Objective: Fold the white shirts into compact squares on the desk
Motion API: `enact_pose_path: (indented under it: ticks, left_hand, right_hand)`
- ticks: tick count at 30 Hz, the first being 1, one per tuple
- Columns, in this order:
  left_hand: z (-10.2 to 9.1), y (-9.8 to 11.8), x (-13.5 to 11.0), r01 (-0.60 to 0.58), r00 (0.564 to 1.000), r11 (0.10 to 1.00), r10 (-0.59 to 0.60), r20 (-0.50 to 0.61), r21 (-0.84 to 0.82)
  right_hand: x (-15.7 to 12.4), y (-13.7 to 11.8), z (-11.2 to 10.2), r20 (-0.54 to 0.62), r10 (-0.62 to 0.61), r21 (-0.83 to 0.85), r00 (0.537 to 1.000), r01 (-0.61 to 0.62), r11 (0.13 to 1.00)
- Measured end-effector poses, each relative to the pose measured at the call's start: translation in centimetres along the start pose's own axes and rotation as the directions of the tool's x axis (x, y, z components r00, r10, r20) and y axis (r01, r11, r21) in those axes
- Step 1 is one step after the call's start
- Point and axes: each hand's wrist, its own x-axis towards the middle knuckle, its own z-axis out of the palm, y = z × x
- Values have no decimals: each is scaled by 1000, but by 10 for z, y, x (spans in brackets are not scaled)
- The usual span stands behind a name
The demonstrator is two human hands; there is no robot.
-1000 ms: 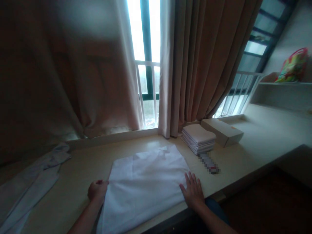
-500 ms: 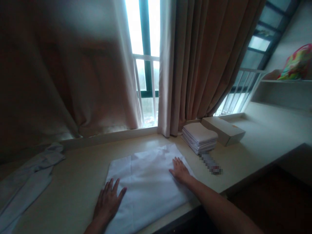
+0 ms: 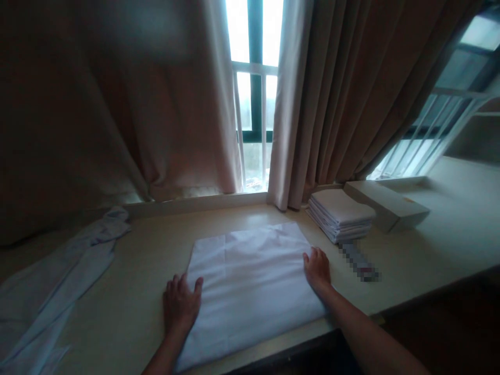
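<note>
A white folded cloth (image 3: 253, 291) lies flat on the pale tabletop in front of me, with soft creases across it. At its left edge rests my left hand (image 3: 182, 302), the thumb apart over the cloth and the fingers reaching past the edge. On the opposite side my right hand (image 3: 317, 266) touches the right edge, its thumb apart from slightly bent fingers. Neither hand lifts the cloth. Beyond my right hand sits a stack of folded white cloths (image 3: 339, 211).
Loose white cloth (image 3: 78, 276) lies rumpled on the left of the table (image 3: 148, 250). A pale box (image 3: 390, 205) stands behind the stack, and a blurred-out object (image 3: 359, 263) lies before it. Brown curtains (image 3: 187, 130) hang along the window behind.
My right hand has moved from the cloth's top to its right edge. My left hand has shifted outward along the left edge. The view has turned slightly left.
</note>
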Motion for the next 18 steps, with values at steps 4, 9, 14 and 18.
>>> enact_pose_path:
  ticks: [4, 9, 14, 18]
  left_hand:
    - [3, -5, 5, 51, 998, 998, -52, -33, -26]
    - [4, -3, 3, 37, 999, 999, -38, -18, -35]
    - [0, 0, 0, 36, 999, 999, -37, -30, -35]
    - [-4, 3, -1, 28, 999, 999, -28, -33, -22]
  right_hand:
    - [-3, 2, -2, -35, 44, -24, 998, -45, 999]
    - [-6, 1, -7, -14, 14, -24, 1000, -14, 1000]
    - [-7, -2, -14, 13, 26, -28, 1000, -25, 999]
    - [-8, -2, -16, 8, 13, -38, 1000, -13, 999]
